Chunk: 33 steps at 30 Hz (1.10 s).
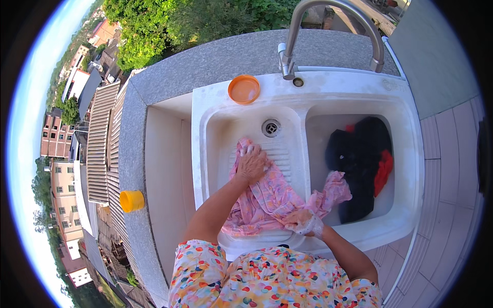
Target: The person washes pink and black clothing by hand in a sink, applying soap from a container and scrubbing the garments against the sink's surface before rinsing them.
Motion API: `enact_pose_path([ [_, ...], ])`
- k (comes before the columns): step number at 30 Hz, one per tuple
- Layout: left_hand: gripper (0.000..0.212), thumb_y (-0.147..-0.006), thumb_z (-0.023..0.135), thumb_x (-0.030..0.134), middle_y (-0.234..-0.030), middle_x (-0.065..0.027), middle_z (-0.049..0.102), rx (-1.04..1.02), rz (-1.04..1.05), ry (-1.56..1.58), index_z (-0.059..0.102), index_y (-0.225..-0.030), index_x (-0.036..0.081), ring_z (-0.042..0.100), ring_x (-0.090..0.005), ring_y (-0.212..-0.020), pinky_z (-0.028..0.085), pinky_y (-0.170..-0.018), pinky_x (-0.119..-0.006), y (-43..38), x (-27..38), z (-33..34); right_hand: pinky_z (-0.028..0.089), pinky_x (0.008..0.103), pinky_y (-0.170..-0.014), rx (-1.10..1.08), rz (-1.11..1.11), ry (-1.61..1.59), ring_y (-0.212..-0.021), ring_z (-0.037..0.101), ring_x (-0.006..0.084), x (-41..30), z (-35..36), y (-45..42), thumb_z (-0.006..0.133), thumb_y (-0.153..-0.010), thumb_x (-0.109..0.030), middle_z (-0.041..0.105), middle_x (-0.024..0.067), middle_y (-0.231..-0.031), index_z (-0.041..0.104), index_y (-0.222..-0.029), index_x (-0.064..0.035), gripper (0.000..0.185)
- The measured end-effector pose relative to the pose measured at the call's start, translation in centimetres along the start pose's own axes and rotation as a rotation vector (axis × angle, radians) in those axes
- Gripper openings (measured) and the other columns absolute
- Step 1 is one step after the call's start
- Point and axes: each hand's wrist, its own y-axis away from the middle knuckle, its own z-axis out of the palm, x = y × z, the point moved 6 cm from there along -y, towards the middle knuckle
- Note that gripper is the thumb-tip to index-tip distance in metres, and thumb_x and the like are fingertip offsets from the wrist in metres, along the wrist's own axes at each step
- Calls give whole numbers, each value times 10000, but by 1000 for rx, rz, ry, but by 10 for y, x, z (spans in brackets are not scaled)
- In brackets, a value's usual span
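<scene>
A wet pink patterned garment (265, 196) lies bunched over the ribbed washboard slope of the left basin (219, 134). My left hand (252, 163) grips its upper part, fingers curled into the cloth. Lower down, near the divider, my right hand (304, 222), coated with white suds, grasps the same garment. One end of the pink cloth hangs over the divider into the right basin (400, 165). There, black clothing (358, 165) and a red piece of cloth (384, 173) soak in cloudy water. What lies under my palms is hidden.
A curved metal faucet (296, 27) arches over the sink's back rim. An orange round lid (244, 89) rests on the rim's back left. A yellow cup (131, 201) stands on the grey stone ledge (134, 154). The left basin has a drain (271, 128).
</scene>
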Motion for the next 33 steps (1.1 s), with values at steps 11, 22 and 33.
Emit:
enact_pose_path([
  [11, 317, -748, 545, 352, -953, -137, 459, -60, 39, 165, 524, -837, 49, 455, -311, -913, 378, -759, -428, 42, 43, 7, 467, 333, -743, -80, -14, -119, -802, 598, 260, 14, -1, -4, 565, -771, -238, 627, 131, -863, 637, -878, -30, 245],
  [22, 290, -690, 646, 156, -894, -173, 438, 752, -187, 385, 438, -797, -15, 427, -344, -868, 369, -755, -407, -98, -60, -107, 476, 290, -674, 11, 36, -203, -734, 603, 198, 17, -1, -8, 616, -748, -192, 631, 105, -776, 640, -825, -19, 191],
  [33, 295, -715, 629, 273, -989, -155, 478, 673, -80, 173, 548, -858, 28, 399, -324, -1008, 341, -815, -433, -127, -68, -114, 379, 431, -770, 599, -106, 380, -822, 501, 278, -37, -52, -3, 712, -591, -336, 511, 122, -915, 556, -885, -47, 440],
])
